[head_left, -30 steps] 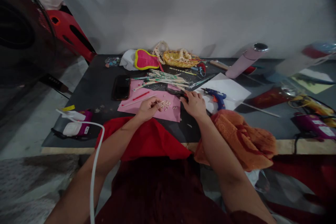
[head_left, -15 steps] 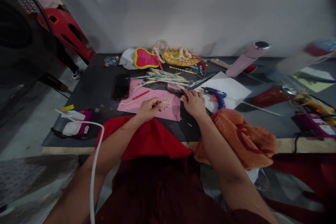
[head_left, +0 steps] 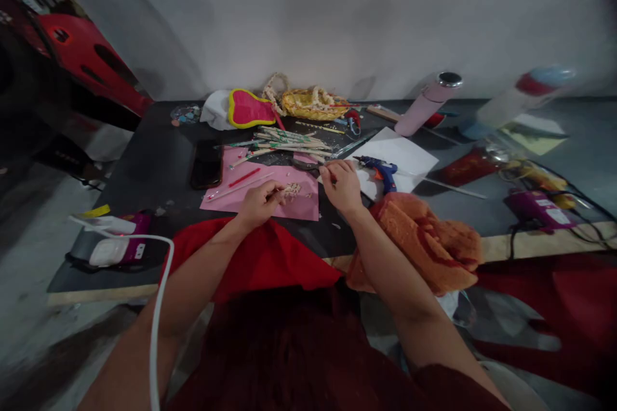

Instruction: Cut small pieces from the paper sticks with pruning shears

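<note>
My left hand [head_left: 261, 203] is over a pink sheet [head_left: 231, 187], thumb and fingertips pinched together. Whatever lies in that pinch is too small to make out. Right beside it is a small pile of pale bits [head_left: 292, 190]. My right hand [head_left: 341, 185] is closed, its fingers curled down at the right edge of the pink sheet; what they hold is hidden. A dark flat object [head_left: 305, 165] lies just left of those fingers. On the sheet are a red stick [head_left: 245, 177] and a pale thin stick. Behind it lies a bundle of pale sticks with green marks [head_left: 288, 136].
A blue glue gun [head_left: 378, 168] lies on white paper [head_left: 418, 155] to the right. An orange towel [head_left: 424, 241] and a red cloth [head_left: 250, 263] overhang the front edge. A phone [head_left: 207, 165], yellow basket [head_left: 308, 106], pink bottle [head_left: 427, 106] and white cable [head_left: 161, 289] are around.
The camera view has swung right, so the table's things appear farther left. Both hands keep nearly the same places over the pink sheet, still closed.
</note>
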Motion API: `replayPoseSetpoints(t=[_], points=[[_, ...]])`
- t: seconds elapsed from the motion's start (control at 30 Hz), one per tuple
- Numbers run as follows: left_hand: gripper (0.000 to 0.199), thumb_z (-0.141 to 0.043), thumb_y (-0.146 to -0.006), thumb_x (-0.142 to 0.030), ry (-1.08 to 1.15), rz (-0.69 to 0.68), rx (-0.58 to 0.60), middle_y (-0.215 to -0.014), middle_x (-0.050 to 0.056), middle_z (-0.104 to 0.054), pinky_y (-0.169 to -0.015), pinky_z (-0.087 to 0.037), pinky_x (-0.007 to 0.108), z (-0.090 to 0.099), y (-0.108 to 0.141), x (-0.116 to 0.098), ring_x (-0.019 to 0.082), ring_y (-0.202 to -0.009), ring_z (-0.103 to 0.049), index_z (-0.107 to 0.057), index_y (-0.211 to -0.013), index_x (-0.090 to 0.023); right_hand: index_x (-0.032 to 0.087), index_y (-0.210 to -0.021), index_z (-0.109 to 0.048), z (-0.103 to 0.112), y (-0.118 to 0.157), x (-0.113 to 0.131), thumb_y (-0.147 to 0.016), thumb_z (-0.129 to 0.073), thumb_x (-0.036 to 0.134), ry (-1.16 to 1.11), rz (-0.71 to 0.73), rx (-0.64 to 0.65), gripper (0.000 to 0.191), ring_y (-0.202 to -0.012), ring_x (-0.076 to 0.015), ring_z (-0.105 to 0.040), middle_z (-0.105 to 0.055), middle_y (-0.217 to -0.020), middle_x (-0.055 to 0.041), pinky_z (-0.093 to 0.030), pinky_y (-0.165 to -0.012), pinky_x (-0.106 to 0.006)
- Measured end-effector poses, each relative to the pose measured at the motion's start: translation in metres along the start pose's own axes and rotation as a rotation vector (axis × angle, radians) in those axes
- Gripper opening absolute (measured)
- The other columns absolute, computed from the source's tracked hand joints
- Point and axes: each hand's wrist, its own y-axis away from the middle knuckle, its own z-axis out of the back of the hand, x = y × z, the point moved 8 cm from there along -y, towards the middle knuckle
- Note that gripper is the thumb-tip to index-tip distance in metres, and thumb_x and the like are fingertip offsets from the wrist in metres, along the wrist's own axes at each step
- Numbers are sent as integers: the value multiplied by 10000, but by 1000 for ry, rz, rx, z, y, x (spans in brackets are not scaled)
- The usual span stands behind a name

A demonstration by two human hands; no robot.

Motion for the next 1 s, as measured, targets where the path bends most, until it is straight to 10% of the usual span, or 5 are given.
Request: replayPoseSetpoints(t=[0.47, 1.0], points=[[217, -485, -806, -135, -220, -127, 36, -872, 14, -704, -715, -458, 251, -2, 1, -18, 149, -789, -642, -637, -945, -205, 166, -709, -561, -70, 33, 50, -879, -306, 682, -870, -246, 668, 600, -494, -79, -444, -530, -555, 21, -328, -498, -218], [163, -502, -852, -205, -299, -205, 19, -861, 37, -714, -701, -468, 265, -2, 4, -29, 163, -784, -653, -643, -935, -196, 162, -760, -592, -73, 41, 45, -845, -391, 688, -1033, -333, 743, 569, -478, -62, -416, -542, -577, 19, -287, -442, -199]])
